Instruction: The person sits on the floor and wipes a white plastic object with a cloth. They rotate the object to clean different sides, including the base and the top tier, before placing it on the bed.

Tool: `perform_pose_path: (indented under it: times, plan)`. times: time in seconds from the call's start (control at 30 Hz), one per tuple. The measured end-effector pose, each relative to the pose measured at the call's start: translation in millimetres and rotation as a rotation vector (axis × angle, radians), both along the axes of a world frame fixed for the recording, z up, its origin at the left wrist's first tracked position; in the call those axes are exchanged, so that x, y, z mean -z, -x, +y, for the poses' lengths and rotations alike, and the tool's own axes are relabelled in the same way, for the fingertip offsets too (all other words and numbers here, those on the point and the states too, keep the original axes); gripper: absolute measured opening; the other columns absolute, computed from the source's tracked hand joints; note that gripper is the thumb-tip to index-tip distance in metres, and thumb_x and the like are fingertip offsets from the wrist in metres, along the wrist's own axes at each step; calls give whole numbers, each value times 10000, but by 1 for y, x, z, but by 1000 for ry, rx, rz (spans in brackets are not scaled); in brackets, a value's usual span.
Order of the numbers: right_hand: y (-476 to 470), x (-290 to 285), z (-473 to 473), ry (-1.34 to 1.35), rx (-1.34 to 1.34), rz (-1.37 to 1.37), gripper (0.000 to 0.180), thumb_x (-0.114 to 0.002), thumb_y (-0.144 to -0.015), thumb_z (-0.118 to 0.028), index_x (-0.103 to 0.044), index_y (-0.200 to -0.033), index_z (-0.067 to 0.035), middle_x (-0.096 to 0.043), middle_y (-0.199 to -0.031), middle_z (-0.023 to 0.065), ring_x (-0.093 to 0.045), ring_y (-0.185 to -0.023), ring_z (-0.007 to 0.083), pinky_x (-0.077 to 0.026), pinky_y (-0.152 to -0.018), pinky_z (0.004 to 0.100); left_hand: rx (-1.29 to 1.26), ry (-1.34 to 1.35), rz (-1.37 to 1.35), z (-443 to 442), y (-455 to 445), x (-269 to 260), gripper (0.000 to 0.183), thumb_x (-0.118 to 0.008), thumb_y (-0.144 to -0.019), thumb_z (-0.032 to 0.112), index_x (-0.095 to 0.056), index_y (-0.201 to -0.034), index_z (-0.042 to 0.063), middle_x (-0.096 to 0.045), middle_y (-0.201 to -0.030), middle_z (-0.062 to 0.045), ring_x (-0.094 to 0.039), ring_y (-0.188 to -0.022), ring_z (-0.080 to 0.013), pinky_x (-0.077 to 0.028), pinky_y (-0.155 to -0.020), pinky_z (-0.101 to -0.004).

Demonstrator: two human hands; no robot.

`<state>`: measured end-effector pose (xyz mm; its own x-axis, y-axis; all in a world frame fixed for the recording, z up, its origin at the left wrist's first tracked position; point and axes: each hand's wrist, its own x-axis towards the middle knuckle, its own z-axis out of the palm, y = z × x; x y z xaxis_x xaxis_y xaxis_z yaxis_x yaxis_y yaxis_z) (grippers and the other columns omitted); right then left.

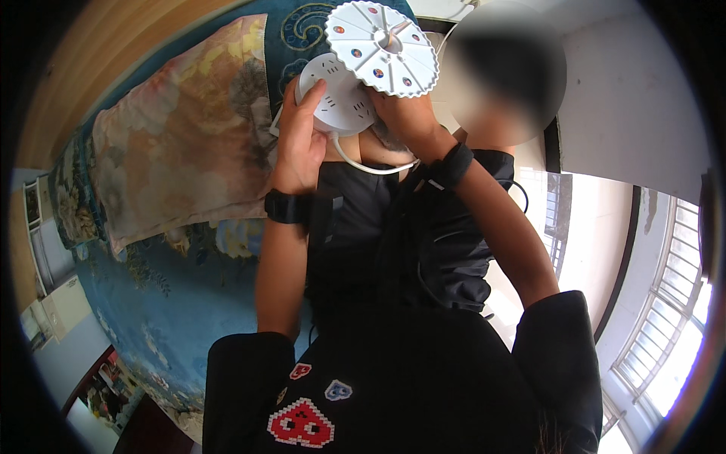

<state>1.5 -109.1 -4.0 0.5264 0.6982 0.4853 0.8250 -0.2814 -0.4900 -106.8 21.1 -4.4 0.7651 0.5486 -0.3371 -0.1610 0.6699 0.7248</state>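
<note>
My left hand (300,130) grips a round white multi-socket power strip (334,96), thumb across its slotted face. A white cord (368,169) curves from its lower edge towards my right wrist. Above and right of it, partly overlapping it, is a white scalloped disc (417,59) with radial ribs, small coloured round stickers and a central hole. My right hand (408,116) is at the disc's lower edge and holds it from beneath; the fingers are mostly hidden behind it. Something pinkish shows in the hole, too unclear to name.
Left lies a bed with a blue patterned cover (187,301) and a floral pillow (187,136). A heavily blurred round patch covers the upper right. A pale wall (635,102) and a barred window (663,306) are at the right. Black straps circle both wrists.
</note>
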Motion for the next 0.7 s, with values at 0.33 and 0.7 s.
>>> perform_pose_path:
  times: [0.33, 0.7]
  plan:
    - [42, -21, -57, -62, -81, 384, 201, -643, -759, 22, -614, -958, 2, -612, -881, 154, -620, -811, 316, -502, -706, 331, 8, 2, -94, -6, 3, -9, 373, -615, -909, 234, -491, -1231, 93, -589, -1125, -50, -594, -1009, -171, -506, -800, -348]
    - [6, -80, -82, -329, 275, 692, 156, -575, -901, -35, -586, -1048, 19, -623, -1003, 72, -571, -901, 156, -460, -788, 266, -31, 119, -13, -5, 15, -15, 456, -470, -982, 338, -453, -1344, 61, -505, -1339, -66, -492, -1219, -188, -416, -1014, -351]
